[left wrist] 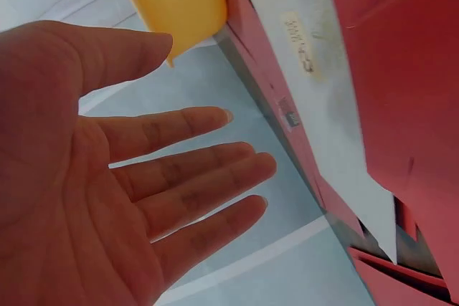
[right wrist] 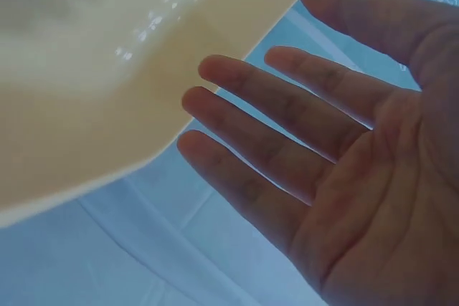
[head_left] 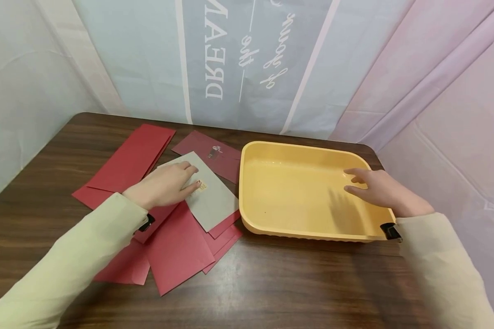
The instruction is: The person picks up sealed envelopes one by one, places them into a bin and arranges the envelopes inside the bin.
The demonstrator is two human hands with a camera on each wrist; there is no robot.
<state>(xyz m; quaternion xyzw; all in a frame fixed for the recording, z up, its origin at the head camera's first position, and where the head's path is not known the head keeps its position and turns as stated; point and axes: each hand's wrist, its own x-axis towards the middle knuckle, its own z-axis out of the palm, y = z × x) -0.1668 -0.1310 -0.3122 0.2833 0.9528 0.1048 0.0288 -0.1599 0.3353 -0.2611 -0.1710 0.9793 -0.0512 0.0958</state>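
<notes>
My left hand point(head_left: 164, 183) hovers over a pale grey envelope point(head_left: 215, 198) that bears a small gold print. In the left wrist view its fingers point(left wrist: 193, 191) are spread and relaxed, with nothing between them. Under and around the grey envelope lie several red envelopes point(head_left: 179, 249), overlapping one another. To the right stands a yellow plastic basin point(head_left: 296, 192) with nothing in it. Over the basin's right side is my right hand point(head_left: 380, 189), its fingers point(right wrist: 280, 105) loosely extended and holding nothing; its shadow falls on the basin floor.
A darker red envelope point(head_left: 210, 153) with a small printed emblem lies behind the grey one, against the basin's left side. Larger red envelopes point(head_left: 127, 160) lie at the back left. A brown wooden table point(head_left: 271, 283) carries everything, and a printed cloth point(head_left: 255, 68) hangs behind it.
</notes>
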